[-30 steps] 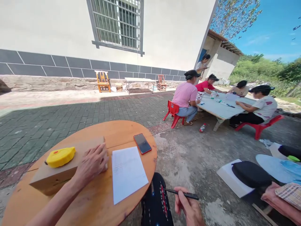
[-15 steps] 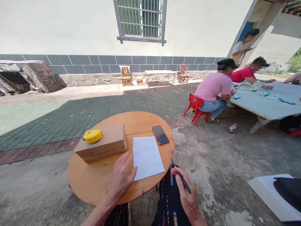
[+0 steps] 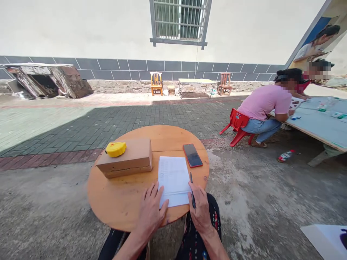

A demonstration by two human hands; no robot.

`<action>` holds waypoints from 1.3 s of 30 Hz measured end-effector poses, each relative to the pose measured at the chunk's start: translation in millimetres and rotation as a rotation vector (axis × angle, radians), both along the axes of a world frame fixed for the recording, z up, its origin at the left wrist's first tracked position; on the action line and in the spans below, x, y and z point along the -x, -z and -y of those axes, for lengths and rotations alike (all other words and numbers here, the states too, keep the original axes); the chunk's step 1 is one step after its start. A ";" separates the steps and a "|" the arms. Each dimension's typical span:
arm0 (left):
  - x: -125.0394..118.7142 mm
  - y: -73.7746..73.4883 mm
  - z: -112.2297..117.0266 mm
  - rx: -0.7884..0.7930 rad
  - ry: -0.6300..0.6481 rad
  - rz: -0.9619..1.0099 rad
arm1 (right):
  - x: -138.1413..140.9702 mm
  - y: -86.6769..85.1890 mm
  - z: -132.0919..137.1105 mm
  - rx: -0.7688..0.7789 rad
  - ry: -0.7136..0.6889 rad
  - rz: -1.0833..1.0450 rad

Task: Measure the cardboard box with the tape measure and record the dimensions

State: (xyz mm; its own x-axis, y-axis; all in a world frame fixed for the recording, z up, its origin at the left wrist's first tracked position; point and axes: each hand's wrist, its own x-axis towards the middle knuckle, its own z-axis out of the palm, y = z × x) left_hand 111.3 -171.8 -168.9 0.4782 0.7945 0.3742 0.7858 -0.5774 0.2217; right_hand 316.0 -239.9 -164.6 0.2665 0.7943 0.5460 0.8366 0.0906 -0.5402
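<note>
White sheets of paper [image 3: 173, 177] with faint print lie on a round wooden table [image 3: 121, 202]. My left hand [image 3: 151, 204] rests at their lower left edge, fingers spread, the thumb over the bottom corner. At the right edge of the sheets is my right hand [image 3: 199, 206], its fingers closed around a dark pen [image 3: 192, 196] whose upper end points away from me. Beyond the sheets on the right lies a phone [image 3: 192, 156] in a red case. To the left sits a brown cardboard box [image 3: 135, 155] with a yellow tape measure [image 3: 115, 149] on top.
A person in a pink shirt [image 3: 262, 101] sits on a red chair [image 3: 238, 122] by a light blue table [image 3: 322, 119]. A bottle [image 3: 286, 156] lies on the ground there. Low right stands a white board-like object [image 3: 325, 238]. My knees are under the table's near edge.
My right hand has moved left with the pen, from over my knee to the paper's right edge. My left hand has settled on the paper's lower left. The view has turned slightly left.
</note>
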 end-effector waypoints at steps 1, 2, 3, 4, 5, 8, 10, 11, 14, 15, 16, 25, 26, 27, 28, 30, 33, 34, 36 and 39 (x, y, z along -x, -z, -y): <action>3.0 -0.1 2.3 0.001 0.007 -0.001 | 1.2 -0.2 2.4 0.002 -0.004 -0.010; 6.3 -0.4 4.6 0.004 0.014 0.001 | 2.2 -0.7 5.0 0.005 -0.008 -0.023; 9.7 -0.8 6.6 0.010 0.020 0.003 | 2.9 -1.4 7.6 0.010 -0.012 -0.040; 12.9 -1.6 8.2 0.020 0.027 0.005 | 3.5 -2.3 10.2 0.014 -0.016 -0.059; 15.7 -2.8 9.6 0.032 0.031 0.007 | 3.8 -3.5 12.5 0.016 -0.018 -0.081; 19.7 -7.7 11.5 0.068 0.036 0.013 | 4.3 -8.1 18.0 0.005 0.012 -0.161; 19.1 -10.6 11.6 0.079 0.028 0.027 | 4.0 -11.4 20.3 -0.006 0.061 -0.235; 18.2 -11.5 11.6 0.081 0.023 0.035 | 3.9 -13.0 21.1 -0.014 0.077 -0.278; 16.0 -12.2 11.9 0.075 0.020 0.061 | 3.6 -16.8 22.9 -0.035 0.081 -0.400; 15.8 -12.1 12.2 0.072 0.019 0.071 | 3.7 -17.5 23.5 -0.034 0.089 -0.434; 16.0 -12.0 12.5 0.069 0.018 0.080 | 3.9 -17.9 24.1 -0.022 0.104 -0.464; 5.9 -27.9 21.4 0.009 0.092 0.166 | 9.0 -21.5 22.8 0.060 0.077 -0.644; 1.9 -29.7 22.3 0.014 0.110 0.165 | 9.5 -22.5 21.4 0.067 0.060 -0.640; -2.2 -31.1 23.0 0.021 0.126 0.159 | 10.1 -23.3 19.9 0.072 0.056 -0.631; -6.2 -31.9 23.2 0.026 0.140 0.148 | 10.7 -24.0 18.3 0.074 0.063 -0.619; -12.9 -32.7 22.5 0.035 0.162 0.117 | 12.1 -25.1 15.1 0.072 0.090 -0.587; -18.1 -33.6 19.8 0.069 0.182 0.076 | 14.7 -28.2 11.2 0.059 0.108 -0.570; -18.5 -33.9 18.9 0.088 0.188 0.069 | 15.5 -29.6 10.1 0.057 0.105 -0.577; -18.1 -34.3 17.5 0.127 0.200 0.062 | 16.5 -32.2 8.1 0.057 0.091 -0.597; -16.1 -33.4 16.3 0.162 0.206 0.068 | 16.0 -35.1 3.8 0.075 0.051 -0.602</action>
